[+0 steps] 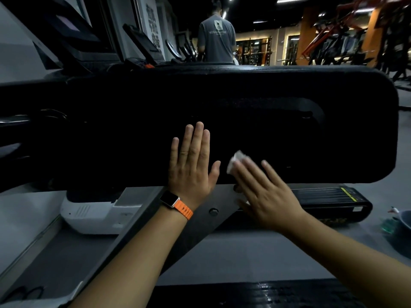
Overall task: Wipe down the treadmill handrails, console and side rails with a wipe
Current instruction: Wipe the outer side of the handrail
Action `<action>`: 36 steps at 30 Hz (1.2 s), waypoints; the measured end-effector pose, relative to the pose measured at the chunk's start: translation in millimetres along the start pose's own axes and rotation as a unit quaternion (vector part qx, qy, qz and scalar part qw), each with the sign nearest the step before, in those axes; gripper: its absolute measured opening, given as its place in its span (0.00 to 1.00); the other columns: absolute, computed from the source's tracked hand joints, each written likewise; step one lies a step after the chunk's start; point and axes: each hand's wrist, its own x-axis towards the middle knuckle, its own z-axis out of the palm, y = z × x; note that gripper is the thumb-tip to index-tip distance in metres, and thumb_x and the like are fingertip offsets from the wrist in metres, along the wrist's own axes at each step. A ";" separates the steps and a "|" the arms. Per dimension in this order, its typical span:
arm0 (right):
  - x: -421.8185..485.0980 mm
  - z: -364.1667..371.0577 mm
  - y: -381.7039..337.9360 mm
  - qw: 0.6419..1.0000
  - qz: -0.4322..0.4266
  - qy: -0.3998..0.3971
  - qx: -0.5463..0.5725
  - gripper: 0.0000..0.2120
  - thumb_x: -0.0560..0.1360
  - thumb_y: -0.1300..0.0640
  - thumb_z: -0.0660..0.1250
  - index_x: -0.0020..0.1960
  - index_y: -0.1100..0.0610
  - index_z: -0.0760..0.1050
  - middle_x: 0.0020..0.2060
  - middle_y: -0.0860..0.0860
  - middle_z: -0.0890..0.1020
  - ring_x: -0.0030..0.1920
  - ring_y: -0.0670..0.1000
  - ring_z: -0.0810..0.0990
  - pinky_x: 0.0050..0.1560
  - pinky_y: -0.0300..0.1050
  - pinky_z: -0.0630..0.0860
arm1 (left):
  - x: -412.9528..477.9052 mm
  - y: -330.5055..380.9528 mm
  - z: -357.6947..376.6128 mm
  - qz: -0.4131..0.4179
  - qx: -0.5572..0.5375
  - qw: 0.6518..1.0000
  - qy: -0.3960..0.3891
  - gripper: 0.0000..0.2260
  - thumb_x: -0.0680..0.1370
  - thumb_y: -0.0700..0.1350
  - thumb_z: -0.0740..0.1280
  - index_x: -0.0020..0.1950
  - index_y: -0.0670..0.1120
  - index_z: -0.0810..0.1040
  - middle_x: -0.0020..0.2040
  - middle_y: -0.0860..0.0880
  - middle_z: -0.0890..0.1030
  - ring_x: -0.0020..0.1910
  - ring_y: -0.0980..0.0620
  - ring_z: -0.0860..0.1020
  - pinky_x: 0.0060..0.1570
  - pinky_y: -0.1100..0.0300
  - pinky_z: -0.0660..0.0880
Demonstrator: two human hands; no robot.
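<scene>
Head view: left hand [191, 165] flat-open on black panel [289, 103], right hand [266, 196] flat over white wipe [236, 159]; basin [403, 221] contents unclear.

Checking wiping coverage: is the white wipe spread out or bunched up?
Bunched up: the small white wipe shows as a crumpled wad under the right hand's flat fingers, on the black panel.

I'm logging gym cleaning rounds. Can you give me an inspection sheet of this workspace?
Surface: black treadmill panel, too dark to judge for marks.
Job's things: white wipe against the panel.
Clutter: basin low at the right edge.
Hands: left hand flat on the panel; right hand presses the wipe with straight fingers.
Cables: nothing seen.
Surroundings: person in grey shirt standing beyond; gym machines.
</scene>
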 end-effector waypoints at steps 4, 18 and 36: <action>20.6 -2.9 -3.5 1.000 0.015 0.019 0.015 0.37 0.87 0.41 0.56 0.84 0.65 0.52 0.84 0.61 0.50 0.84 0.60 0.50 0.83 0.60 0.51 | -0.1 -2.5 -5.4 0.005 -0.001 1.000 -0.013 0.31 0.85 0.55 0.59 0.82 0.39 0.55 0.82 0.40 0.56 0.82 0.43 0.54 0.80 0.41 0.54; 8.0 2.0 -23.0 0.999 -0.042 -0.032 0.010 0.37 0.86 0.43 0.58 0.84 0.65 0.51 0.84 0.62 0.50 0.84 0.61 0.49 0.82 0.61 0.52 | -18.4 -21.2 -13.2 -0.015 0.010 1.000 -0.023 0.29 0.85 0.53 0.59 0.82 0.40 0.58 0.82 0.40 0.58 0.82 0.43 0.54 0.80 0.41 0.51; 42.6 -13.7 -18.8 1.000 -0.024 0.004 0.015 0.34 0.87 0.45 0.56 0.84 0.63 0.52 0.84 0.60 0.50 0.84 0.60 0.50 0.83 0.60 0.51 | -25.0 -38.0 -14.2 0.015 0.009 1.000 -0.019 0.30 0.85 0.53 0.60 0.82 0.40 0.55 0.83 0.42 0.56 0.82 0.43 0.55 0.80 0.42 0.54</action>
